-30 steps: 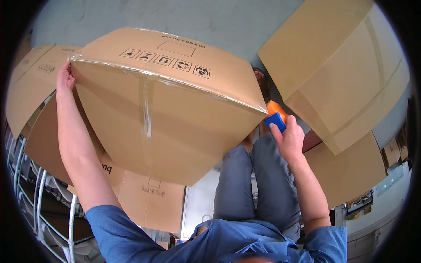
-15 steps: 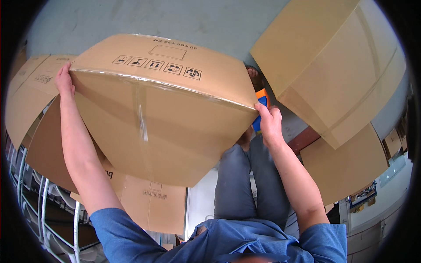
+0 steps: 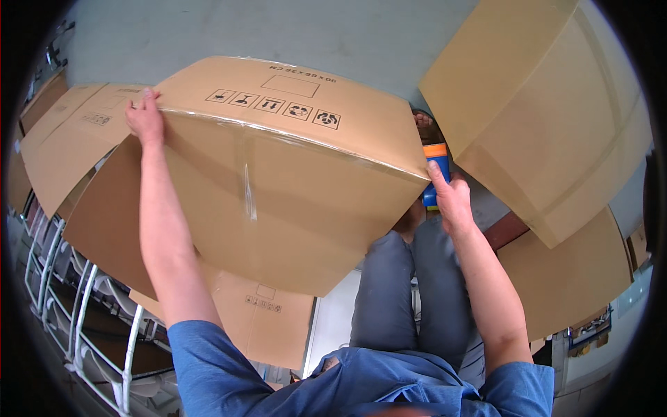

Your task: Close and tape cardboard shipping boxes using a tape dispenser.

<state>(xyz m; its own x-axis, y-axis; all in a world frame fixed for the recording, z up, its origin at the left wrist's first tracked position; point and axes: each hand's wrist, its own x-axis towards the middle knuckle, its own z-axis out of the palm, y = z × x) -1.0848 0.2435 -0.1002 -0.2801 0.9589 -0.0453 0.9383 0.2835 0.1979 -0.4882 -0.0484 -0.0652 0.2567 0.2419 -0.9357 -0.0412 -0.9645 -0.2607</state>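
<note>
A large cardboard box (image 3: 278, 208) with glossy clear tape along its upper edge leans tilted in front of me. My left hand (image 3: 146, 119) is at the box's upper left corner, fingers apart and touching the cardboard rather than wrapped round it. At the right corner, my right hand (image 3: 453, 201) is closed round a blue and orange tape dispenser (image 3: 436, 161), its thumb against the box edge. Part of the dispenser is hidden behind the hand and the box corner.
Another big carton (image 3: 528, 118) stands at the right, close to my foot (image 3: 422, 119). Flat cardboard sheets (image 3: 69, 149) lie at the left, above a white metal rack (image 3: 80, 313). A printed cardboard panel (image 3: 267, 326) is below the box, beside my legs (image 3: 410, 292).
My left hand has loosened at the corner and shifted right over the box edge. The whole view has slid slightly. My right hand still holds the dispenser, which shows more of its blue side.
</note>
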